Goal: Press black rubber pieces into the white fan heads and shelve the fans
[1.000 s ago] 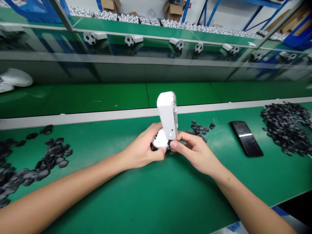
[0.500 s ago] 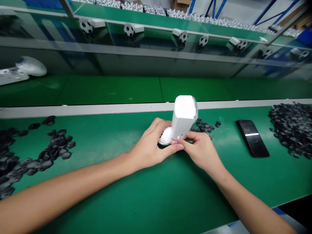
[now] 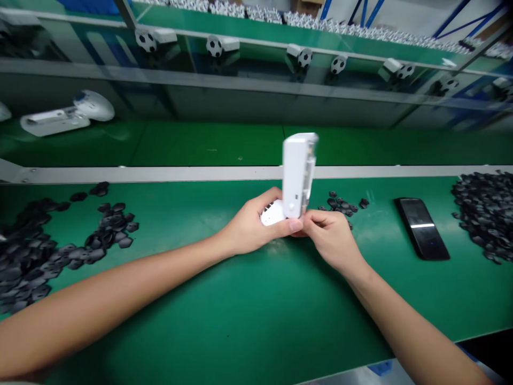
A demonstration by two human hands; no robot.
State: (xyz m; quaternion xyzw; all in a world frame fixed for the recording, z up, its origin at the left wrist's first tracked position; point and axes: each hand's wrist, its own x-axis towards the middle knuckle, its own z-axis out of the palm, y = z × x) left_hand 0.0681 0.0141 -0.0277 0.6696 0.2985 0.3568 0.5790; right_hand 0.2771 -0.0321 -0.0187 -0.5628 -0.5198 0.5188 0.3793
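Observation:
A white device (image 3: pixel 294 174) with an upright arm and a rounded base is held just over the green table (image 3: pixel 224 310). My left hand (image 3: pixel 256 222) wraps round its rounded base, thumb along the front. My right hand (image 3: pixel 332 235) is closed at the lower right of the upright arm, its fingertips pinched near the joint. Whatever lies between those fingertips is too small to make out. A clear strip shows along the arm's right side.
Black pieces lie in a heap (image 3: pixel 24 262) at the left, a small group (image 3: pixel 340 206) behind my right hand and a pile (image 3: pixel 487 214) at the far right. A black phone (image 3: pixel 422 230) lies right. Another white device (image 3: pixel 68 115) rests beyond the rail (image 3: pixel 180 174).
The white device has turned, so its narrow side and clear strip now show. Both hands have moved slightly up in the view with it. The camera view has shifted a little left.

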